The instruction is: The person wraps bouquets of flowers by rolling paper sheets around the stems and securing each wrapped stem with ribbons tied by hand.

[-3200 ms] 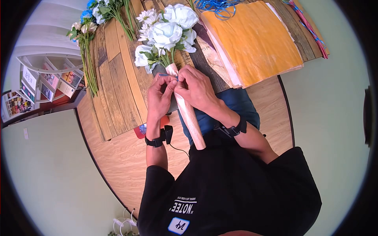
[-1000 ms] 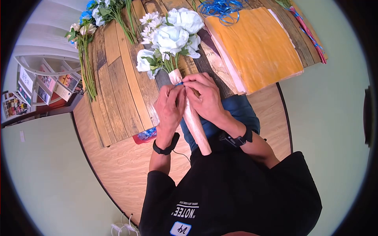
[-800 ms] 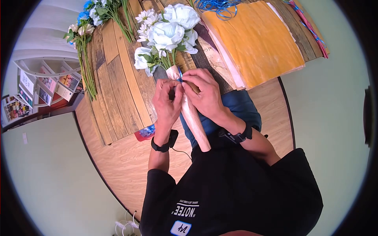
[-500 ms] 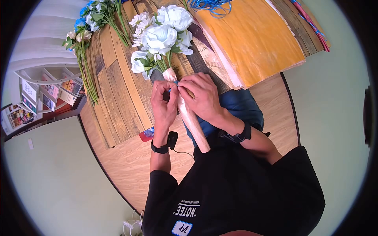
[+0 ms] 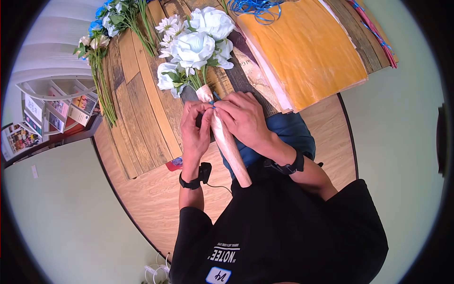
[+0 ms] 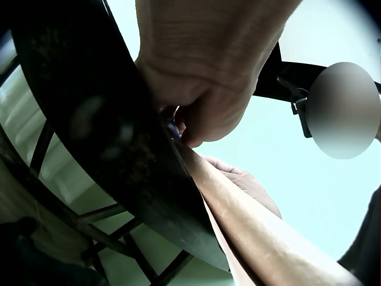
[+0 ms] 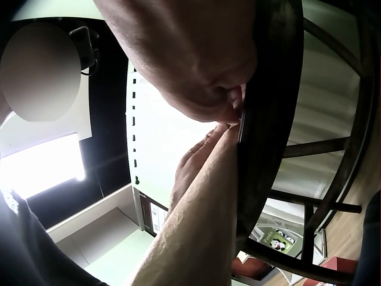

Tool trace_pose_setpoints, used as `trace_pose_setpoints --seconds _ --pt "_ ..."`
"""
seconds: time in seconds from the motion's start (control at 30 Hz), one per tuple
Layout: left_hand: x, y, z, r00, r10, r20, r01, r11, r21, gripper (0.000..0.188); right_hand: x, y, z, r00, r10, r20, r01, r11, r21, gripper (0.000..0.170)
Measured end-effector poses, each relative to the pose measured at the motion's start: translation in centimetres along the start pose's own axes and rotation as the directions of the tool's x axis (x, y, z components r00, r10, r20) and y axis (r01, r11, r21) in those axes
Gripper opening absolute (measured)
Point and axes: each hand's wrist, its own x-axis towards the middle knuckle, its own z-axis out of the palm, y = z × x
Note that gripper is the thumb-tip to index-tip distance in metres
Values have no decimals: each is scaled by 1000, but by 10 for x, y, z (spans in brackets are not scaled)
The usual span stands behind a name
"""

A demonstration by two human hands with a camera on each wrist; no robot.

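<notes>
A bouquet of white artificial flowers (image 5: 194, 49) lies at the table's near edge in the head view. Its stems are wrapped in a long tube of pale pink paper (image 5: 229, 151) that slants down past the edge towards the body. A thin blue ribbon (image 5: 213, 102) goes around the wrap near its upper end. My left hand (image 5: 195, 128) pinches the ribbon between thumb and fingertips, while my right hand (image 5: 243, 118) pinches it from the other side, the fingertips nearly meeting. In the left wrist view, a bit of blue shows under the left hand (image 6: 202, 77), above the paper.
A stack of orange and white wrapping sheets (image 5: 307, 57) lies to the right, with curled blue ribbon (image 5: 255, 9) at its top edge. More flower stems (image 5: 105, 80) lie at the left of the wooden table (image 5: 146, 123). A pink-wrapped bundle (image 5: 373, 33) lies far right.
Both hands stay at the neck of the wrap while their fingers shift on the ribbon. A ribbon end that pointed left 3.2 seconds ago is no longer seen there; a short piece shows upward now.
</notes>
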Motion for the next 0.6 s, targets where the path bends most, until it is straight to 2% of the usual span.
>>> trace_pose_setpoints --seconds 0.17,0.33,0.47,0.6 --pt "0 3 1 999 41 7 -41 999 34 12 -1 0 0 1000 -6 -4 6 1000 1 14" --pt "-1 4 4 989 145 -36 -141 985 97 15 1 -2 2 1000 2 -25 -2 1000 3 15" --pt "0 4 7 989 138 -48 -133 986 100 14 0 -1 6 995 27 -95 -24 999 37 17" --pt "-2 2 9 992 112 -66 -107 991 76 12 -1 0 6 994 29 -101 -24 998 50 15"
